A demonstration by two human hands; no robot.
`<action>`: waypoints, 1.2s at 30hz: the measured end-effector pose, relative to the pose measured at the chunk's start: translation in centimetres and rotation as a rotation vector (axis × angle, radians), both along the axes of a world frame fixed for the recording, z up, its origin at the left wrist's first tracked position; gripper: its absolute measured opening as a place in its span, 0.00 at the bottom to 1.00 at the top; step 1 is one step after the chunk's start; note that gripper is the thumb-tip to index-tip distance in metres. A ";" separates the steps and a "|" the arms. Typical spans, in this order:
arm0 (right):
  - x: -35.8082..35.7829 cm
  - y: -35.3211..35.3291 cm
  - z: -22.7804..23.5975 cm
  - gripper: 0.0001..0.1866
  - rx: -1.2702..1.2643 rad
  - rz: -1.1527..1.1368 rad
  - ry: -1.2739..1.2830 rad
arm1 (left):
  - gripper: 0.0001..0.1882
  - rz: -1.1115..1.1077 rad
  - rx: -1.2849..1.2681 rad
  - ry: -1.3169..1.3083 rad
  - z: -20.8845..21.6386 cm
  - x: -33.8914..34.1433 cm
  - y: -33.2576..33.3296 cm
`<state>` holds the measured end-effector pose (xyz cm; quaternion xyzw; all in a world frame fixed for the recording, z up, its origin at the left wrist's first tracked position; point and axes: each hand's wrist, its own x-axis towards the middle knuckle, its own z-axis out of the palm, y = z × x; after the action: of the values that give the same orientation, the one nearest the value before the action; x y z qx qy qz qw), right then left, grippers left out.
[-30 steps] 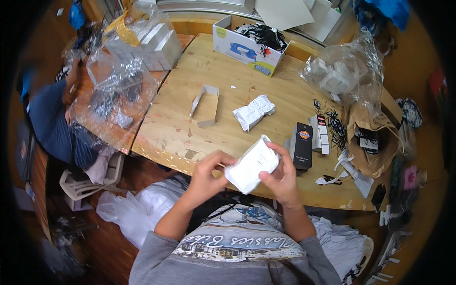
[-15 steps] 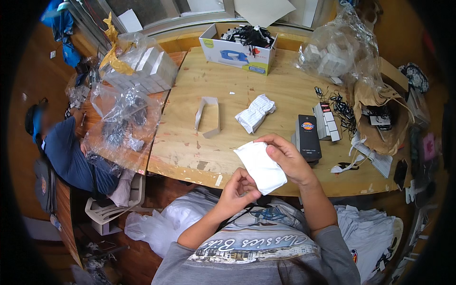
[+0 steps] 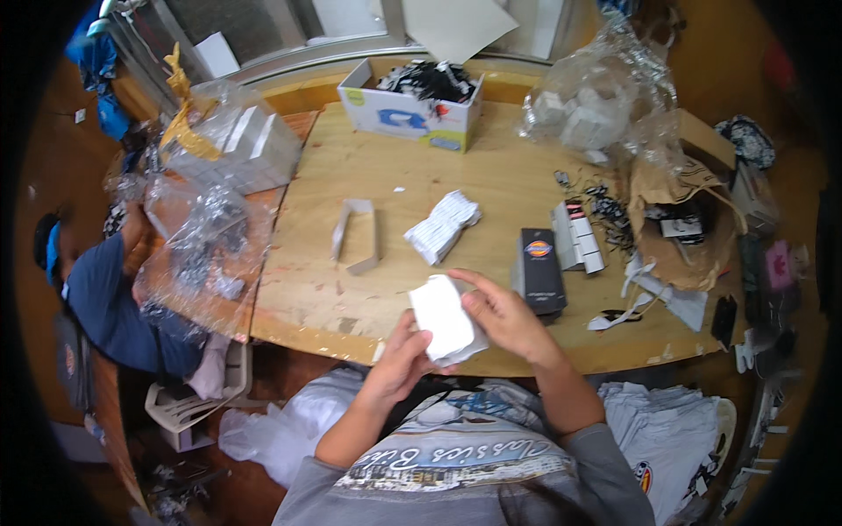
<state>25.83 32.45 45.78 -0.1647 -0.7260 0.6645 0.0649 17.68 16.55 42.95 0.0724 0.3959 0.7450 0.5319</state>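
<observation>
The fingers of the left hand (image 3: pixel 399 359) and the right hand (image 3: pixel 507 320) are curled in around a white packet (image 3: pixel 445 317), parted only by its thickness: the left thumb lies on its lower left face, while the right hand holds its upper right side. This two-sided hold probably steadies a soft wrapping and keeps it from loosening; the packet is up off the desk (image 3: pixel 298 302), near the front edge, where both hands seem to meet comfortably. Just beyond lies a crumpled, paper-wrapped bundle (image 3: pixel 441 230), and to its left, apart from it, a bent card strip (image 3: pixel 375 237) stands on edge; both look set within easy reach. Just beside the right hand, a black stack (image 3: pixel 544 280) stands next to a white stack (image 3: pixel 581 241), with black cords (image 3: pixel 610 210) and a brown paper bag (image 3: pixel 702 263) farther right, so that side is the tighter one. Bare wood runs left from the card strip to the desk's seam, and back toward a printed carton (image 3: pixel 408 130) at the rear, giving the left hand more room. The front edge passes close by the left wrist.
</observation>
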 end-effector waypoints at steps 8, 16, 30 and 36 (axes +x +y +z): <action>2.5 13.5 9.1 0.09 0.665 -0.558 0.344 | 0.18 0.074 -0.524 1.021 -9.1 -4.7 0.8; -4.2 37.0 13.0 0.13 0.777 -0.609 0.100 | 0.15 0.249 -0.569 1.135 -9.4 -4.6 1.9; -10.2 50.4 -2.6 0.10 1.058 -0.357 -0.399 | 0.15 0.312 -0.552 0.974 -9.6 -4.6 1.7; -9.6 50.1 -4.8 0.12 0.477 -0.416 -0.193 | 0.13 0.335 -0.594 0.980 -9.8 -4.4 1.5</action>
<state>16.20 82.52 40.94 -0.3521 -0.8147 0.4295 0.1669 13.24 18.07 33.13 0.1925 0.7926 0.5560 0.1600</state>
